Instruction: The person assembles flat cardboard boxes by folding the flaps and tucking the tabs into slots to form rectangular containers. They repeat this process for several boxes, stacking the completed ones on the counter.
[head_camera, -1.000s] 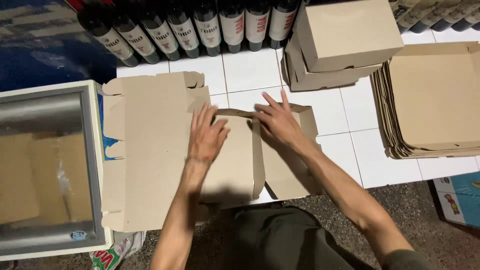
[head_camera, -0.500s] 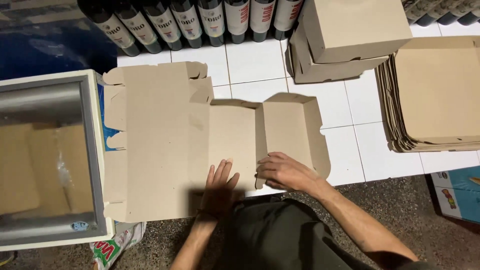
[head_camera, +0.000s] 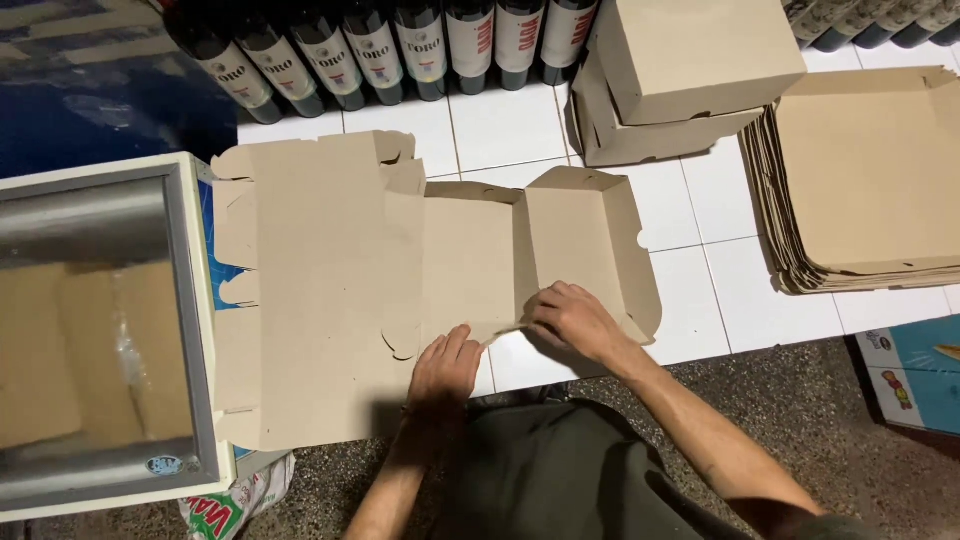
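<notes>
Two hands (head_camera: 445, 370) work at the near edge, both on one flat box blank (head_camera: 330, 300). Far along the floor stand eight bottles (head_camera: 420, 45) in the left row; more at far right are cut off. Two folded boxes (head_camera: 690, 60) are stacked far right. One pile of blanks (head_camera: 880, 170) lies right, too many to count.

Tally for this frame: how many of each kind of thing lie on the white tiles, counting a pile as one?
Dark bottles along the top left: 8 in view
Flat box blank under the hands: 1
Folded cardboard boxes, stacked: 2
Pile of flat blanks at right: 1
Total: 12
More bottles at the top right corner are cut off and not counted.
</notes>
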